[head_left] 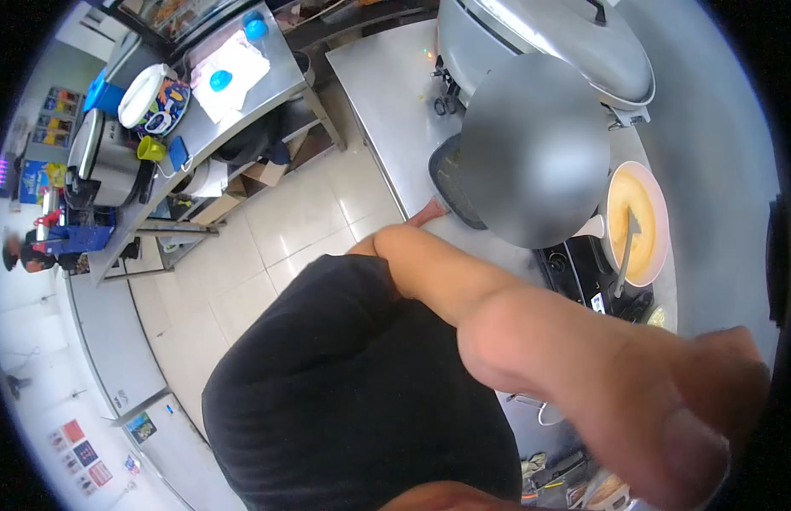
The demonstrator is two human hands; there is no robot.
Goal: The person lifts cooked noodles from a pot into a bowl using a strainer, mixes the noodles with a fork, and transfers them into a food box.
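Very close to the camera, my left hand [668, 400] looms large and blurred at the lower right. Its thumb is stretched out and some fingers show beside it, dark at their ends; I see nothing held in them. Past this hand, a pale-handled pan [655, 187] of yellowish liquid sits by the black stove [574, 272]. A grey spatula [627, 247] leans in the liquid. The dark square grill pan [451, 183] lies on the counter beside my left forearm, partly covered by a grey blurred disc. Only skin of my right arm shows at the bottom edge; the hand is out of frame.
A large lidded metal pot [557, 38] stands at the top of the steel counter [378, 77]. Across the tiled floor [293, 204], a side table [276, 77] carries a cooker [114, 162], a yellow cup [151, 149] and blue-capped items. Utensils [574, 481] lie at lower right.
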